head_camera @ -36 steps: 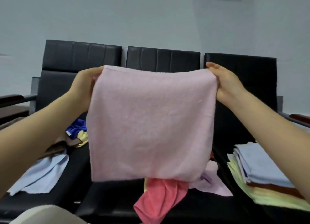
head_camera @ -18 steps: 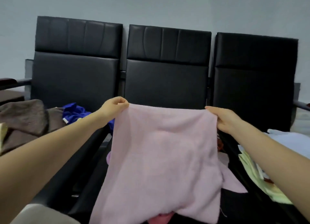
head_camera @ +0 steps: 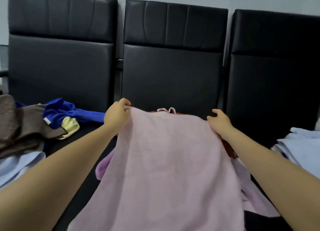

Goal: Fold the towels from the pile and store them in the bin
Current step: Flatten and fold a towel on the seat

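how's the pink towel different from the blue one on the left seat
The pink towel is pale and lies spread fairly flat over the middle seat; the blue towel is deep blue and lies crumpled. The pink towel is held at its far corners by the left hand and the right hand; nothing touches the blue towel. The pink towel shows far more surface. Both are soft cloth, not yet folded small.

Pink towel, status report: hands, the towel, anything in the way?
Left hand and right hand each pinch a far corner of the pink towel. Towel spread over the middle seat. Other cloths lie under it, a purple cloth at its left edge.
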Demonstrator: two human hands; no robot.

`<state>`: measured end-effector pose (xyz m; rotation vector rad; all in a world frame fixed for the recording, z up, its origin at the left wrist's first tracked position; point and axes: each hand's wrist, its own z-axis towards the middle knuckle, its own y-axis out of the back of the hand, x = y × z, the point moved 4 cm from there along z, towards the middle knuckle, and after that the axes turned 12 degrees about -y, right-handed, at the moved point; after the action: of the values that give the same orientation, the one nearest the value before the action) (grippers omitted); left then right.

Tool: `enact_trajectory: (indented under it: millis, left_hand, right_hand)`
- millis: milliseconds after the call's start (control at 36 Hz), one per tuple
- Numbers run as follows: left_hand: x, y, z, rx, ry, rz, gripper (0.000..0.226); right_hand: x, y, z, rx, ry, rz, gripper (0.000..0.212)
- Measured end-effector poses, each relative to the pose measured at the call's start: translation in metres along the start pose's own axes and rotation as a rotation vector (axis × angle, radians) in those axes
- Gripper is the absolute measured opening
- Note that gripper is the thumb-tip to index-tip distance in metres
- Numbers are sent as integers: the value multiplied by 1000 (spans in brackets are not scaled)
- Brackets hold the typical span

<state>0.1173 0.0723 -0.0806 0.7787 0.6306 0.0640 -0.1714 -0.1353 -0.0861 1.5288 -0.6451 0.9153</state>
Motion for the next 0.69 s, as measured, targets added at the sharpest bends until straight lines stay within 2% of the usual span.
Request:
enact_trajectory:
  millis: [56, 111, 194, 306, 417, 500, 583, 667, 694]
  left_hand:
    - [7, -13, -5, 106, 46, 74, 42]
    - [6, -18, -15, 135, 51, 79, 48]
    - [-12, -9, -38, 135, -102, 63, 46]
    - [-35, 8, -84, 181, -296, -33, 36]
    - [-65, 21, -127, 300, -327, -213, 21]
    - [-85, 23, -152, 420, -370, -247, 16]
    - [-99, 28, -180, 497, -465, -254, 19]
    - [-105, 27, -211, 611, -574, -187, 20]
    - [-105, 26, -220, 635, -614, -157, 26]
  right_hand:
    - [-7, -12, -1, 78, -74, -152, 56]
    - [-12, -13, -6, 44, -46, -200, 54]
    - [-18, 0, -24, -53, 30, -190, 46]
    - [-24, 22, -74, 23, 21, -20, 38]
    - [-54, 51, -133, 50, -86, 207, 20]
    - [-80, 61, -166, 167, -237, 246, 16]
    - [-94, 63, -194, 272, -278, 84, 14]
    - [-103, 63, -216, 263, -274, -94, 25]
    - [-104, 64, -223, 269, -271, -142, 31]
